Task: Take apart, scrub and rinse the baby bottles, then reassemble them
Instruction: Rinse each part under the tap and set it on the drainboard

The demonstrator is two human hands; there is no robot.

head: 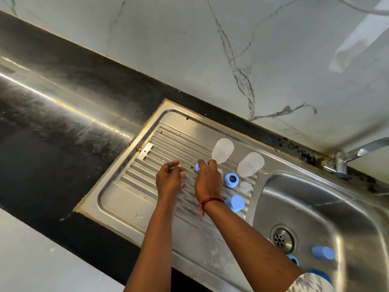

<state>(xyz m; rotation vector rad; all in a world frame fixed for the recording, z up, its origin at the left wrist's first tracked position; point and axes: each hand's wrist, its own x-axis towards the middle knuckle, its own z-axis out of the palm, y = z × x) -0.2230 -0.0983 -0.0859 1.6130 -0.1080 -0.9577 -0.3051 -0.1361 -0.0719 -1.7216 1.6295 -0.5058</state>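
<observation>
Two clear bottle bodies stand upside down on the ribbed steel drainboard. My right hand grips a blue collar ring just in front of the left bottle. My left hand has curled fingers that pinch a small pale part, mostly hidden. Beside my right hand lie another blue ring, a clear nipple and a blue cap. In the sink basin lie a blue cap and a blue ring.
A steel tap stands behind the sink at the right. The drain sits in the basin's floor. Black countertop stretches to the left, with a marble-patterned wall behind it.
</observation>
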